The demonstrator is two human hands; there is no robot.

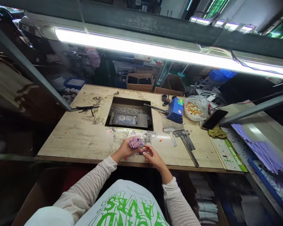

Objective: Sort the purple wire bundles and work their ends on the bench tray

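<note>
Foremost, pink-and-purple bundle [135, 142]: held on the near side of the tabletop recess [132, 101], speckled end turned up.
Left hand [124, 150]: fingers wrapped around the bundle's side.
Right hand [153, 158]: fingers bent, tips brought to the bundle's right edge; whether anything is pinched cannot be told.
Handling (judged): light, probably somewhat pliant; pieces might be slid apart if gripped slackly. Best grasped around the side, speckled end left uncovered.
Blue box [175, 110]: placed right of the recess, its rod [156, 108] extended over the recess edge.
Caliper-like metal tools [187, 146]: laid right of the recess, nearer the person.
Black strips [85, 108]: laid left of the recess.
</note>
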